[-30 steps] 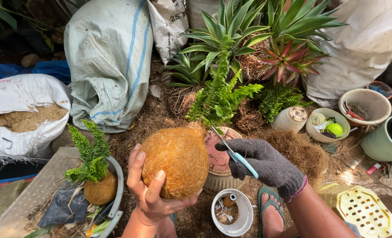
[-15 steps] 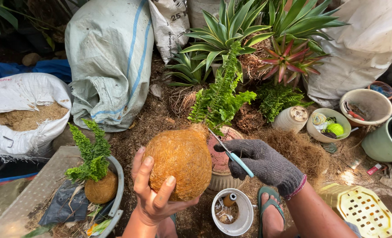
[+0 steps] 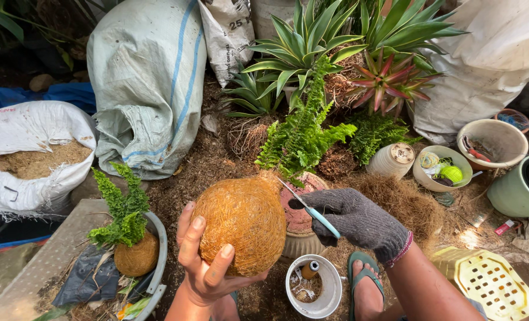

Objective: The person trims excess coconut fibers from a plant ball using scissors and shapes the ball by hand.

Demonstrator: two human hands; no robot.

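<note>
Coconut-fibre ball [image 3: 243, 223], round and wound in fine golden-brown strands, sits low in the middle of my view with a fern [image 3: 303, 134] sprouting from its top. I see my left hand [image 3: 208, 264], bare, cupping it from below, fingers spread around its side. My right hand [image 3: 356, 220], in a knitted grey glove, is closed on a thin blue-handled tool [image 3: 312, 209] whose metal tip touches the ball's upper edge. A white plastic cup [image 3: 314, 286] stands below, on loose brown husk.
</note>
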